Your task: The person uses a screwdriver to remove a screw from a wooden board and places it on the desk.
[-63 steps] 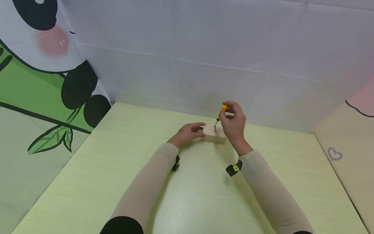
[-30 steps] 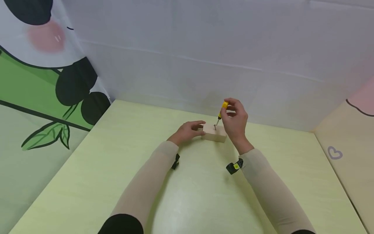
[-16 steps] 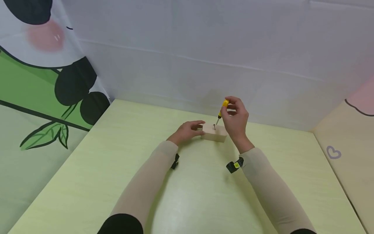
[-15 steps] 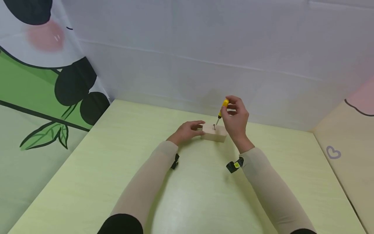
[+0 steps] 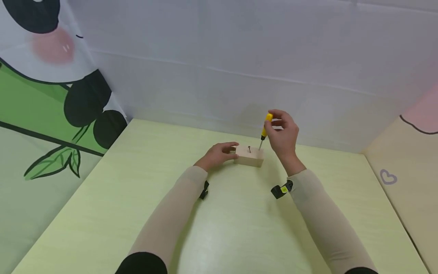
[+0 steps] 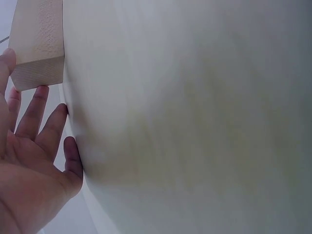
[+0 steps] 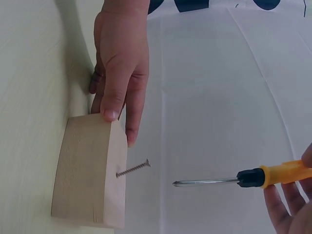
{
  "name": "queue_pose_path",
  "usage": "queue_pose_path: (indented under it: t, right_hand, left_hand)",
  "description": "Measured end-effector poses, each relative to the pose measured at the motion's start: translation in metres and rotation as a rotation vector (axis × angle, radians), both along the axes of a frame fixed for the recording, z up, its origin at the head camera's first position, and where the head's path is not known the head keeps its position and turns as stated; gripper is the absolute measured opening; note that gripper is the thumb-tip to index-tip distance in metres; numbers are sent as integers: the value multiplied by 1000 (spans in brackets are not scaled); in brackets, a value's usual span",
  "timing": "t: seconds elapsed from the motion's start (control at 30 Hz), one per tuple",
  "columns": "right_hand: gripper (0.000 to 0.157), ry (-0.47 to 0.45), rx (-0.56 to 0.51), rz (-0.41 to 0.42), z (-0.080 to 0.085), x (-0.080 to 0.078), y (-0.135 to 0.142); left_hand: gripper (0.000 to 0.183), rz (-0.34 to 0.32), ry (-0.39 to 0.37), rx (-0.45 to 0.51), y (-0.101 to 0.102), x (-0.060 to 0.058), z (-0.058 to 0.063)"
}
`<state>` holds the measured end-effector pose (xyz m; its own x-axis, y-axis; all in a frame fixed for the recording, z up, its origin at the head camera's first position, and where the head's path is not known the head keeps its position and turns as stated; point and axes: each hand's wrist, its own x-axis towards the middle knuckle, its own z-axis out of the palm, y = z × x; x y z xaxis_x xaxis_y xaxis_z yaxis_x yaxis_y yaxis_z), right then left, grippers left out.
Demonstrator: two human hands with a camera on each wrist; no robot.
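A pale wooden block [image 5: 249, 161] lies on the table, seen in all three views. My left hand [image 5: 219, 155] holds its left end, with the thumb at the near corner and fingers [image 6: 36, 109] around the end and behind. From the top face a screw [image 7: 133, 169] sticks up, tilted, with much of its thread showing. My right hand [image 5: 284, 134] pinches a yellow-handled screwdriver [image 5: 267, 125], with its shaft pointing down to the block. In the right wrist view the screwdriver's tip [image 7: 176, 184] stands apart from the screw head.
The light yellow-green table [image 5: 232, 228] runs back to a pale cloth wall [image 5: 219, 87] close behind the block. A cartoon-printed panel [image 5: 44, 106] borders the left side, and another panel [image 5: 403, 182] the right. Small black wrist cameras [image 5: 280, 189] sit under both sleeves.
My right hand has moved right with the screwdriver, whose tip has come off the screw head. The left hand and block have stayed in place; the screw stands leaning.
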<state>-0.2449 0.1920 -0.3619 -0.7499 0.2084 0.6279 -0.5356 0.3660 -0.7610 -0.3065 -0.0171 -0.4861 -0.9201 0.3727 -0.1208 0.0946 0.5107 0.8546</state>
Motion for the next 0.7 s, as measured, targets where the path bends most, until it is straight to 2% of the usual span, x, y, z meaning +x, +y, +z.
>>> queue_pose_path:
  t: [0.23,0.43,0.7]
  right_hand:
    - [24,-64,28,-29,1,0,12]
    - [26,-143,54,-72,-19,-16,36]
    - [29,-238,4,-90,-34,-18,67]
  left_hand:
    - [56,-9,-11,10,-3,4,0]
    - [56,-19,-18,20,-4,6,-1]
    - [56,-37,-22,17,-6,8,-1]
